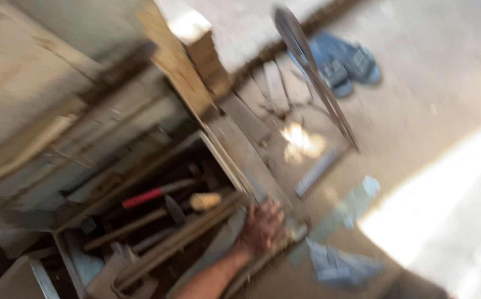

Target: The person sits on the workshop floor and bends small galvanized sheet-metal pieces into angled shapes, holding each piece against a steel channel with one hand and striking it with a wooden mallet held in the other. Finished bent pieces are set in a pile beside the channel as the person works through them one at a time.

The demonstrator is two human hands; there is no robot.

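Head view is blurring badly, so I am reading it loosely. Far left, a wooden box (141, 221) is lying open, crammed with long tools: a red-handled tool (143, 197), a pale wooden handle (204, 201), several dark bars. They are looking stiff and heavy, best lifted by their handles. Moving right, one hand (261, 227) is resting on the box's edge board (235, 160); which hand it is, and whether it is clenching, I cannot tell. Farther right, blue sandals (342, 63) are sitting on the dusty floor (428, 99).
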